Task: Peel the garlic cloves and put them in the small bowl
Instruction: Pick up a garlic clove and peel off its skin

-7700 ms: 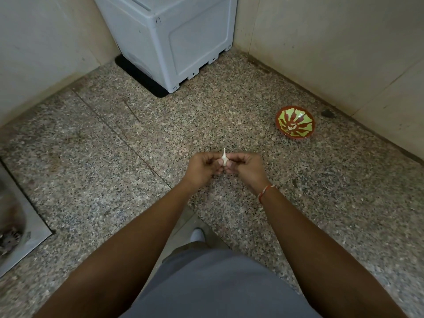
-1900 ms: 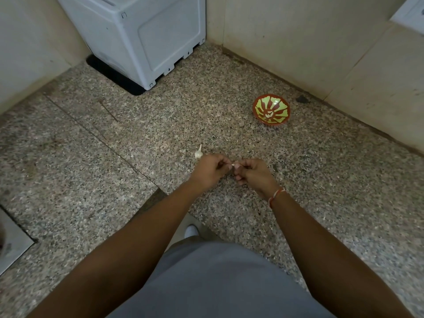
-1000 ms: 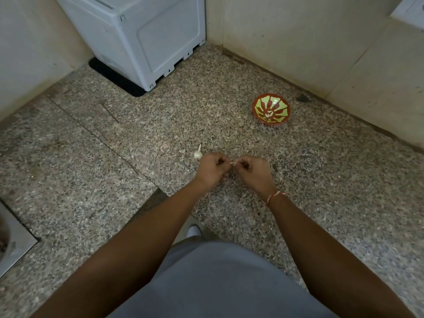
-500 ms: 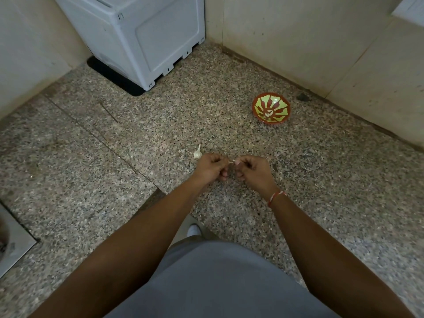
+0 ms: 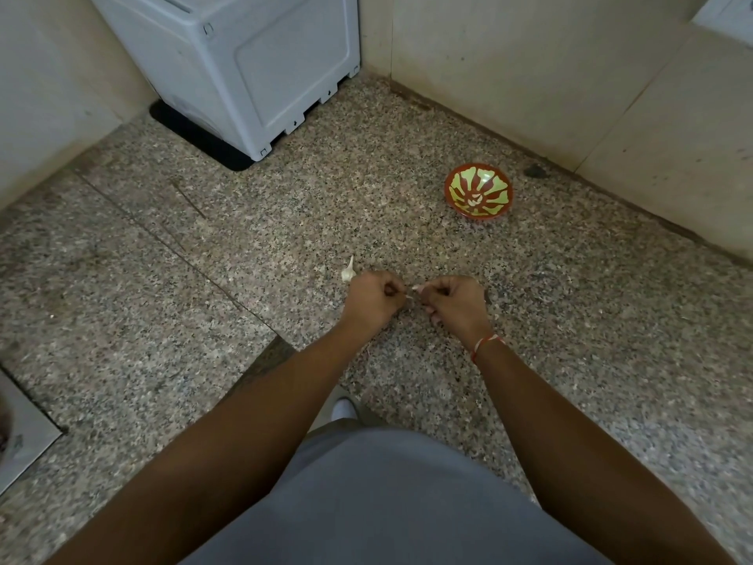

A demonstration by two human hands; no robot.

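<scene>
A small garlic clove (image 5: 409, 296) shows only as a white tip between my two hands, which are held close together above the speckled granite counter (image 5: 244, 246). My left hand (image 5: 373, 299) grips the clove in curled fingers. My right hand (image 5: 454, 303) pinches at its tip with thumb and forefinger. The rest of the garlic bulb (image 5: 348, 273), white with a pointed stem, lies on the counter just left of my left hand. The small red and green bowl (image 5: 495, 179) stands to the back right, with a few pale peeled cloves in its bottom.
A white plastic appliance (image 5: 244, 63) stands in the back left corner. Tiled walls close off the back and right. A metal sink rim (image 5: 24, 434) shows at the left edge. Bits of garlic skin lie around my hands.
The whole bulb was in my hands 7.7 s ago; it now lies on the counter. Over the last second my hands have stayed in place, working at the clove and drawing slightly apart.
</scene>
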